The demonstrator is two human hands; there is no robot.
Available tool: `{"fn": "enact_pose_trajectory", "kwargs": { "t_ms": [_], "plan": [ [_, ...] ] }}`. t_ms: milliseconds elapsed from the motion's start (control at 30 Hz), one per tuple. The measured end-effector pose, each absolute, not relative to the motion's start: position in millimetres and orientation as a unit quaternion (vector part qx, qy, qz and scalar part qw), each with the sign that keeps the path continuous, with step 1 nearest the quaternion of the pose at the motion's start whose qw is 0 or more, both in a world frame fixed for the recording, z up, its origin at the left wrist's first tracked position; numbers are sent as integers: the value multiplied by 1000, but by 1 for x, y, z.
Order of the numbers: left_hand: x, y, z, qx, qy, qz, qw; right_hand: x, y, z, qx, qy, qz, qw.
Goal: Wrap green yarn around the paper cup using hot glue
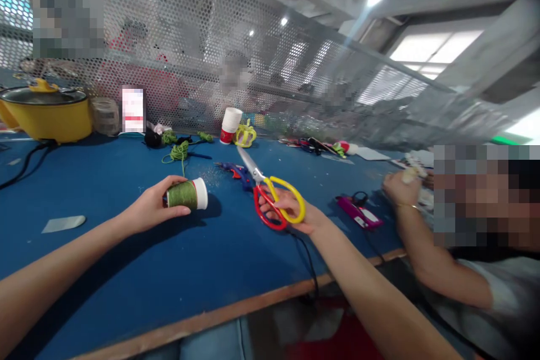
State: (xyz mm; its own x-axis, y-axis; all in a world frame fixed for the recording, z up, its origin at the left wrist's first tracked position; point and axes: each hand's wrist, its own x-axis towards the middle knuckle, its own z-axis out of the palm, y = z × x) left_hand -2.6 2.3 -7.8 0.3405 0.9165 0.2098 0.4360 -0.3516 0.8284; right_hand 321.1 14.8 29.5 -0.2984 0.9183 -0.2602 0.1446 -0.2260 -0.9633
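Note:
My left hand [158,202] is closed round a white paper cup [201,193] that lies on its side in the grip. Green yarn [183,196] is wound about the cup's middle, and a strand runs up toward a loose green yarn bundle [179,151] on the table. In my right hand [291,208] is a pair of scissors [252,167] with one red and one yellow handle. The blades look closed together and point away from me, up and to the left. Just beyond the scissors lies a blue glue gun [241,176], partly hidden by them.
The blue table [169,275] has a wooden front edge. A yellow pot [53,118] stands back left, stacked paper cups [231,124] by the mesh screen [189,56]. At right lie a purple device [358,212] and a co-worker's hand [400,187]. A pale strip [63,224] lies left.

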Motion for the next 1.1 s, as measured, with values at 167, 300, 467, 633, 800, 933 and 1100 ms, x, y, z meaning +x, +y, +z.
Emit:
{"fn": "enact_pose_trajectory", "kwargs": {
  "t_ms": [167, 300, 467, 633, 800, 933, 1100],
  "plan": [
    [-3, 4, -12, 721, 440, 371, 386, 297, 20, 34, -494, -565, 524, 402],
    [-4, 8, -11, 690, 454, 415, 381, 277, 28, 35, -469, -597, 493, 425],
    [-3, 10, -5, 647, 467, 490, 351, 247, 27, 25, -401, -720, 430, 369],
    [1, 8, -1, 603, 477, 537, 347, 223, 19, 10, -447, -800, 239, 320],
    [4, 5, 0, 582, 476, 548, 368, 222, 15, 3, -478, -811, 158, 299],
    [5, 4, -3, 601, 487, 542, 327, 220, 11, 5, -488, -812, 124, 294],
    [6, 2, -5, 618, 508, 524, 290, 214, 6, 6, -514, -807, 86, 276]
  ]
}}
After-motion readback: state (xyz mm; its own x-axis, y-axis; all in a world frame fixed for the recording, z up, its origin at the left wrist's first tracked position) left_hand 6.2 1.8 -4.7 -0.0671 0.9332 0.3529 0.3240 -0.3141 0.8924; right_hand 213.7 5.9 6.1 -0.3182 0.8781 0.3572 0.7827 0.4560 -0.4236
